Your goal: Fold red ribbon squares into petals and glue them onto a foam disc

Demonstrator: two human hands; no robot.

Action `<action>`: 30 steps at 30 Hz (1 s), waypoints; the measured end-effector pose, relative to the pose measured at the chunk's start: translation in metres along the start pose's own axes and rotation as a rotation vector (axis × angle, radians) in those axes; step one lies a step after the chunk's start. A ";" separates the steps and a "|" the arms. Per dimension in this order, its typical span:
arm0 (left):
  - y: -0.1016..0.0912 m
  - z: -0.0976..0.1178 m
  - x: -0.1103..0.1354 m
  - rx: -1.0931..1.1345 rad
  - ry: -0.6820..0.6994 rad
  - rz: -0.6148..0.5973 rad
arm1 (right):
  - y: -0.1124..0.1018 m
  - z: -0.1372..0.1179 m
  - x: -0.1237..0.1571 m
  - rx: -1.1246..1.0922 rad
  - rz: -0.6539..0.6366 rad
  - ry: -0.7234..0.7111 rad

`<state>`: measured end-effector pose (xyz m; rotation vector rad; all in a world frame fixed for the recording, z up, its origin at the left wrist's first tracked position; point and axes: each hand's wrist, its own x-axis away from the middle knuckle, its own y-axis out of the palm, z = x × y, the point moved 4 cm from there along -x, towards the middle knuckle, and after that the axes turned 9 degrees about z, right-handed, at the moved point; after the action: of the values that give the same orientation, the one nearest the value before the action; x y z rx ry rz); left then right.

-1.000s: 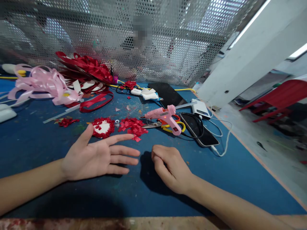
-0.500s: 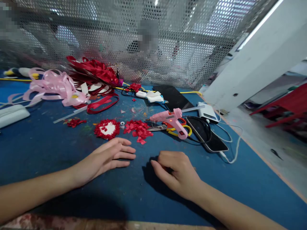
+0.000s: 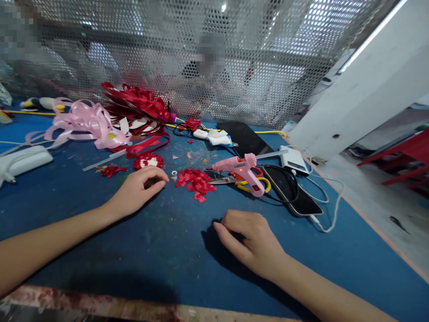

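Observation:
My left hand (image 3: 136, 191) reaches across the blue table (image 3: 167, 250), its fingers curled onto the near edge of a round red-and-white rosette (image 3: 148, 159). A googly eye (image 3: 174, 173) and a heap of red petal scraps (image 3: 196, 181) lie just right of it. Nearer me, my right hand (image 3: 253, 243) rests knuckles-up on the table, the fingers folded under with nothing showing in them. A pink glue gun (image 3: 239, 166) lies beyond it on yellow-handled scissors (image 3: 256, 182).
Pink ribbon loops (image 3: 85, 123) and red ribbon bows (image 3: 140, 100) are piled at the back left. A phone (image 3: 293, 194), a white power bank (image 3: 293, 158) and cables lie at right. A white case (image 3: 23, 161) sits far left. A perforated metal screen (image 3: 187, 53) closes the back, with people behind it.
My left hand turned from palm-up and spread to palm-down, moved forward and curled onto the rosette, which shifted away from me. The right hand stayed in place.

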<state>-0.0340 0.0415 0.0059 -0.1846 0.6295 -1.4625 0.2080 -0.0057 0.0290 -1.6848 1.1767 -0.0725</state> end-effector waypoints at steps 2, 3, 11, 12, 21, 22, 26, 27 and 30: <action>0.005 0.007 0.000 -0.173 0.145 -0.040 | 0.001 0.000 -0.001 0.011 -0.015 -0.007; 0.008 0.009 -0.002 -0.221 0.182 -0.060 | 0.001 0.000 -0.001 0.014 -0.021 -0.015; 0.026 0.009 -0.026 -0.362 0.160 -0.102 | -0.015 0.010 -0.007 0.100 0.129 -0.085; 0.026 0.009 -0.026 -0.358 0.153 -0.099 | -0.020 0.013 -0.008 0.112 0.170 -0.074; 0.019 0.009 -0.019 -0.050 0.068 -0.059 | -0.056 0.064 -0.017 0.024 0.551 0.262; 0.019 0.009 -0.018 0.018 0.044 -0.053 | -0.058 0.068 -0.017 0.008 0.621 0.279; 0.026 0.010 -0.009 0.286 -0.088 -0.042 | -0.063 0.082 -0.016 -0.012 0.778 0.325; 0.028 0.011 -0.007 0.341 -0.121 -0.042 | -0.062 0.085 -0.017 -0.010 0.765 0.349; 0.033 0.014 -0.001 0.471 -0.203 -0.045 | -0.055 0.094 -0.021 0.029 0.645 0.407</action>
<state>0.0013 0.0427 0.0015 0.0219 0.1075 -1.5708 0.2852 0.0739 0.0361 -1.2224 1.9660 -0.0294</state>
